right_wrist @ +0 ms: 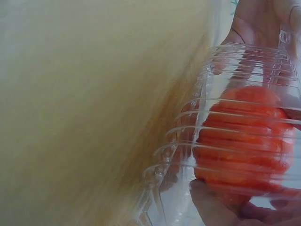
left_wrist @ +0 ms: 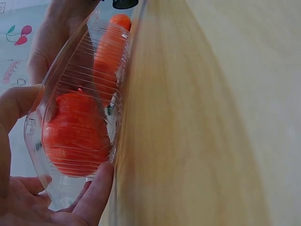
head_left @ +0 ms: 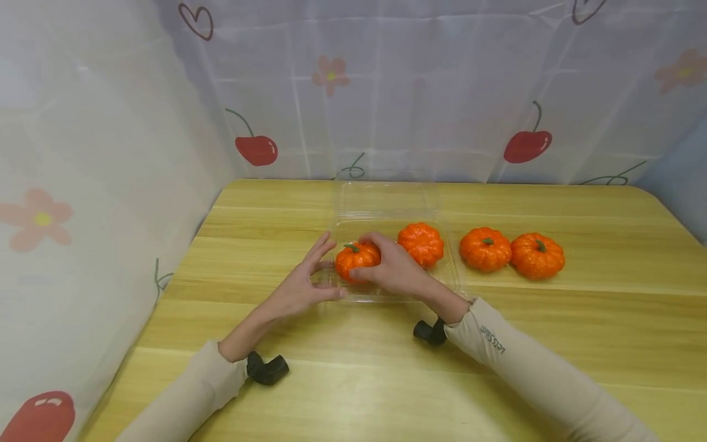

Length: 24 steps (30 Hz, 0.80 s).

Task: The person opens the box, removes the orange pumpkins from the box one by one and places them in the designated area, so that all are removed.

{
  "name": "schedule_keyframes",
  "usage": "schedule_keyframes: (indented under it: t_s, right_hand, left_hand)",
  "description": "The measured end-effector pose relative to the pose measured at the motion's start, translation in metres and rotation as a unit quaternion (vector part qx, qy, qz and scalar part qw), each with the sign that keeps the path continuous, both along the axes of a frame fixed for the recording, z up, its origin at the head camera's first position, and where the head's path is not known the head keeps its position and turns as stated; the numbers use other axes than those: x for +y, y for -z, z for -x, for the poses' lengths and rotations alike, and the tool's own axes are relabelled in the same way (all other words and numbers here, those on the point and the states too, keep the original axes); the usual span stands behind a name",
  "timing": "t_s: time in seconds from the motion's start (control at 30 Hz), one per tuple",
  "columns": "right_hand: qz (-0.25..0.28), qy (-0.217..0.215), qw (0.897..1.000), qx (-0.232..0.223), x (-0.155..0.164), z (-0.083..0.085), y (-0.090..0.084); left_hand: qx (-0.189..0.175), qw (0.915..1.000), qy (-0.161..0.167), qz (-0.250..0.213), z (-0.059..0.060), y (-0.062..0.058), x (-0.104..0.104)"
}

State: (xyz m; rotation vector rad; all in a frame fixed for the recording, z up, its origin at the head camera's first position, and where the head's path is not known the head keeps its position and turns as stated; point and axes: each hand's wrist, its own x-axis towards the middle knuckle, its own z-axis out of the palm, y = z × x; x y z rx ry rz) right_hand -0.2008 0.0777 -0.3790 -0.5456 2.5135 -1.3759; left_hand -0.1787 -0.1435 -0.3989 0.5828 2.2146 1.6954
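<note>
Right hand (head_left: 392, 270) grips a small orange plastic pumpkin (head_left: 356, 259) inside the clear plastic clamshell box (head_left: 386, 202) at mid-table; left hand (head_left: 301, 285), fingers extended, touches the box's left edge just beside it.

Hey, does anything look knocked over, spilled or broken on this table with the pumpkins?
Nothing stands out. Two pumpkins sit in the clear plastic box, one under the right hand, one beside it. The left hand touches the box's edge. Two more pumpkins stand upright on the table.
</note>
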Motion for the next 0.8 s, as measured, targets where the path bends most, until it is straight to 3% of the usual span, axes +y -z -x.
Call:
schedule_keyframes:
  t_s: [0.5,0.8]
  right_hand:
    - [-0.019,0.026,0.999,0.035,0.0015,-0.0038,-0.0024]
    - [0.011,0.048,0.997,0.056,0.0018,-0.0094,-0.0077]
  left_hand:
    - [0.004,1.0,0.004,0.002,0.0019,0.0034,-0.0003]
    - [0.001,1.0,-0.003,0.007,-0.0011,0.0003,-0.0009]
